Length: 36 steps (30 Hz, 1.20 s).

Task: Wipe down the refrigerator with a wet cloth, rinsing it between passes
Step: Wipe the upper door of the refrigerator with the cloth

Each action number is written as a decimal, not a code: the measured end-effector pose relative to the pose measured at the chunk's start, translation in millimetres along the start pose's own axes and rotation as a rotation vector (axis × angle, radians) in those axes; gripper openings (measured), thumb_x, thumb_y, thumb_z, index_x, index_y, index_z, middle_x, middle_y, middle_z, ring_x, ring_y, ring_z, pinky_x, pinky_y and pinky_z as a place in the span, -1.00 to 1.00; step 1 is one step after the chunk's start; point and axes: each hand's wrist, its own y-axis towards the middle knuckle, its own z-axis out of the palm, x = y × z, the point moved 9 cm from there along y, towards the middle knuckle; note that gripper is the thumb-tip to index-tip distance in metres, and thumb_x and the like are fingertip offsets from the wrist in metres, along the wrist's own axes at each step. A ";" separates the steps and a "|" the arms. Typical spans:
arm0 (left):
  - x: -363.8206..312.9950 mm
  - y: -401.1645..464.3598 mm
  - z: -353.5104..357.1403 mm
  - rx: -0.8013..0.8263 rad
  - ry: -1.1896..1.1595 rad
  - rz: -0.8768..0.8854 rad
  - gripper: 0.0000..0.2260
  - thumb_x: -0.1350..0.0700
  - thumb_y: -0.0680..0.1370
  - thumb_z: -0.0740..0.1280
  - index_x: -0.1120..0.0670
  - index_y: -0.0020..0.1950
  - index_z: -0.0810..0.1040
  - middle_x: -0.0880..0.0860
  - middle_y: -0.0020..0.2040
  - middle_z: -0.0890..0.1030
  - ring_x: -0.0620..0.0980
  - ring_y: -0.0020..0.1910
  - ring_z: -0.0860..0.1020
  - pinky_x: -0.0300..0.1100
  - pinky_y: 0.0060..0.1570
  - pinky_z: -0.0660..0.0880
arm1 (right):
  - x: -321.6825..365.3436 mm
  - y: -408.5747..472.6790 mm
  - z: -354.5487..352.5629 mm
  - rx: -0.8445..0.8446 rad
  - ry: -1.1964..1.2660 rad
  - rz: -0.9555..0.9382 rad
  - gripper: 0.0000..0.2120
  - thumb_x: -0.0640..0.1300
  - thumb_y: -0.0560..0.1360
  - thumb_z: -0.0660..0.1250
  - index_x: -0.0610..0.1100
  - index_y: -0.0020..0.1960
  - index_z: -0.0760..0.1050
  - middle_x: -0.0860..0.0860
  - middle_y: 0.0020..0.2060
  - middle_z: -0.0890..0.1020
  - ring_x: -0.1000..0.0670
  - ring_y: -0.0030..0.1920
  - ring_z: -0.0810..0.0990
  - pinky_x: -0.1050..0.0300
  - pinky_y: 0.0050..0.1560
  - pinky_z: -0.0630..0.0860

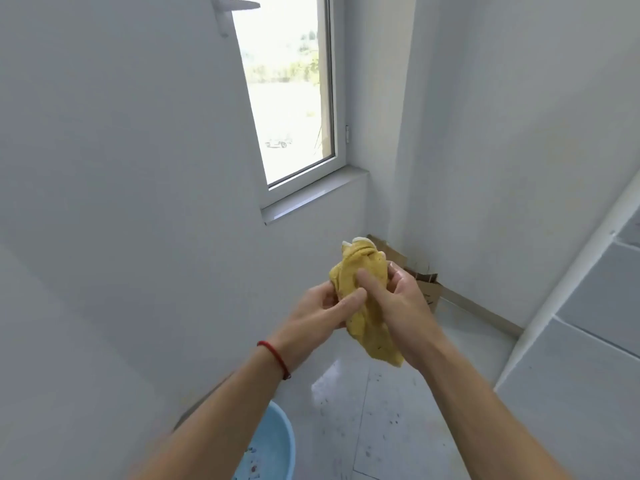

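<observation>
two bare hands meet in front of the body and both hold one yellow cloth [363, 299]. the left hand [318, 310] has its fingers curled round the cloth's left side, thumb lying along the front of it. the right hand [398, 299] grips the cloth from the right, its thumb pressed across the yellow fabric and its fingers wrapped behind. the cloth is bunched up, with a pale edge showing at its top and a loose tail hanging below the hands. it is held in the air, touching no surface, just to the right of the big white refrigerator [121, 202] that fills the left side of the view.

a red string bracelet [275, 355] sits on the left wrist. a light blue basin [282, 441] stands on the floor under the left forearm, only part of it in view. behind the hands is a window [294, 98] with a white sill, and a torn brown cardboard box [427, 287] sits in the corner on the glossy tiled floor [398, 410]. white drawers [595, 306] line the right edge.
</observation>
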 end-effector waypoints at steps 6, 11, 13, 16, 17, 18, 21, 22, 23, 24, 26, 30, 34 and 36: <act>-29.7 34.1 69.0 -0.130 -0.113 0.135 -0.75 0.14 0.58 0.42 0.20 0.22 0.59 0.21 0.09 0.70 0.18 0.10 0.69 0.04 0.04 0.66 | 42.6 -39.3 -122.7 -0.247 -0.222 -0.123 -0.76 -0.14 0.54 0.49 -0.11 0.16 0.53 0.00 -0.02 0.75 -0.01 0.01 0.74 0.04 -0.01 0.69; -29.6 81.0 117.2 -0.154 0.113 0.159 -0.65 -0.19 0.54 0.43 0.08 0.08 0.56 0.13 0.00 0.69 0.13 0.00 0.68 0.19 0.01 0.64 | -1.6 -61.4 -171.0 -0.265 0.253 0.059 -0.60 0.01 0.56 0.42 -0.21 0.30 0.53 -0.18 0.19 0.70 -0.17 0.18 0.70 -0.15 0.20 0.61; 8.5 104.8 135.9 -0.055 0.233 -0.062 -0.53 -0.32 0.50 0.38 0.10 0.04 0.59 0.09 -0.04 0.70 0.10 -0.04 0.69 0.14 0.05 0.64 | -36.2 -73.7 -176.2 -0.190 0.247 0.234 -0.58 0.04 0.63 0.34 -0.23 0.34 0.55 -0.18 0.22 0.68 -0.16 0.22 0.68 -0.15 0.26 0.57; 41.4 126.1 150.3 0.000 0.239 -0.265 -0.38 -0.38 0.41 0.39 0.20 -0.01 0.56 0.12 -0.15 0.56 0.06 -0.18 0.58 0.00 -0.11 0.58 | -47.3 -87.6 -216.0 -0.359 0.080 0.256 -0.67 -0.04 0.60 0.41 -0.24 0.25 0.61 -0.15 0.05 0.75 -0.07 -0.01 0.74 0.06 -0.11 0.63; 44.7 131.4 159.6 0.033 0.175 -0.293 -0.35 -0.37 0.40 0.42 0.24 0.02 0.57 0.14 -0.13 0.58 0.07 -0.16 0.59 0.04 -0.09 0.60 | -44.2 -91.5 -230.3 -0.436 0.029 0.243 -0.70 -0.08 0.60 0.41 -0.24 0.25 0.61 -0.13 0.01 0.76 -0.07 -0.05 0.74 0.08 -0.17 0.61; 46.7 134.2 170.6 0.081 0.067 -0.317 -0.32 -0.35 0.40 0.46 0.27 0.10 0.58 0.17 -0.08 0.63 0.11 -0.11 0.62 0.11 -0.01 0.62 | -37.5 -94.5 -241.4 -0.497 -0.012 0.229 -0.72 -0.10 0.61 0.40 -0.23 0.26 0.60 -0.10 0.00 0.76 -0.07 -0.03 0.75 0.08 -0.17 0.61; 38.7 136.4 211.4 0.358 -0.291 -0.307 -0.52 -0.02 0.53 0.50 0.16 0.37 0.54 0.20 0.23 0.66 0.19 0.15 0.65 0.25 0.19 0.57 | -10.0 -96.4 -264.8 -0.597 -0.025 0.128 -0.73 -0.19 0.61 0.41 -0.06 0.30 0.56 -0.07 0.03 0.76 -0.11 0.06 0.74 -0.01 -0.04 0.66; 30.0 138.5 222.3 0.466 -0.325 -0.262 -0.56 0.15 0.54 0.48 0.09 0.42 0.52 0.19 0.27 0.64 0.20 0.19 0.63 0.25 0.20 0.57 | 1.5 -96.3 -273.2 -0.626 -0.059 0.107 -0.72 -0.21 0.61 0.40 0.02 0.29 0.56 -0.07 0.03 0.76 -0.11 0.04 0.75 -0.02 -0.04 0.66; 22.7 139.0 229.3 0.556 -0.309 -0.214 -0.49 0.30 0.53 0.45 0.04 0.45 0.49 0.17 0.29 0.63 0.20 0.20 0.63 0.23 0.17 0.58 | 9.5 -97.5 -281.6 -0.665 -0.120 0.113 -0.71 -0.21 0.62 0.39 0.08 0.27 0.58 -0.06 0.02 0.76 -0.09 0.02 0.75 -0.01 -0.06 0.66; 16.3 144.7 235.2 0.612 -0.239 -0.152 -0.41 0.40 0.51 0.43 0.01 0.49 0.45 0.15 0.28 0.64 0.19 0.17 0.65 0.17 0.10 0.61 | 16.3 -98.9 -292.5 -0.722 -0.173 0.127 -0.73 -0.20 0.63 0.38 0.12 0.22 0.59 -0.06 0.01 0.76 -0.06 -0.01 0.76 0.03 -0.11 0.66; 7.7 167.9 233.6 0.529 -0.063 -0.039 -0.37 0.43 0.52 0.39 0.03 0.54 0.37 0.08 0.18 0.70 0.10 0.00 0.69 -0.03 -0.11 0.61 | 24.7 -100.4 -313.7 -0.822 -0.272 0.156 -0.79 -0.15 0.62 0.39 0.14 0.17 0.58 -0.07 -0.02 0.76 -0.06 -0.05 0.75 0.01 -0.13 0.67; -7.9 213.7 225.4 0.371 0.205 0.133 -0.43 0.22 0.56 0.42 -0.10 0.51 0.35 -0.02 -0.08 0.71 -0.08 -0.22 0.62 -0.16 -0.20 0.58 | 34.9 -92.6 -328.9 -0.960 -0.459 0.192 -0.71 -0.07 0.58 0.43 0.03 0.27 0.47 -0.10 -0.02 0.72 -0.10 -0.04 0.73 -0.19 -0.02 0.70; -11.5 232.5 227.3 0.486 -0.018 0.121 -0.61 0.23 0.59 0.40 -0.04 0.39 0.49 0.03 -0.14 0.69 -0.01 -0.10 0.65 -0.10 0.01 0.58 | 41.4 -81.4 -329.1 -0.974 -0.385 0.150 -0.60 -0.03 0.60 0.43 0.11 0.35 0.35 -0.14 0.00 0.69 -0.04 -0.06 0.72 -0.04 0.03 0.67; -11.8 234.7 232.4 0.595 -0.130 0.088 -0.55 0.26 0.58 0.42 -0.06 0.42 0.47 0.14 0.02 0.66 0.11 0.06 0.67 -0.01 0.13 0.60 | 43.2 -73.6 -321.2 -0.849 -0.195 0.077 -0.55 -0.14 0.60 0.42 0.11 0.39 0.34 -0.16 0.02 0.72 -0.03 -0.05 0.71 -0.05 0.11 0.63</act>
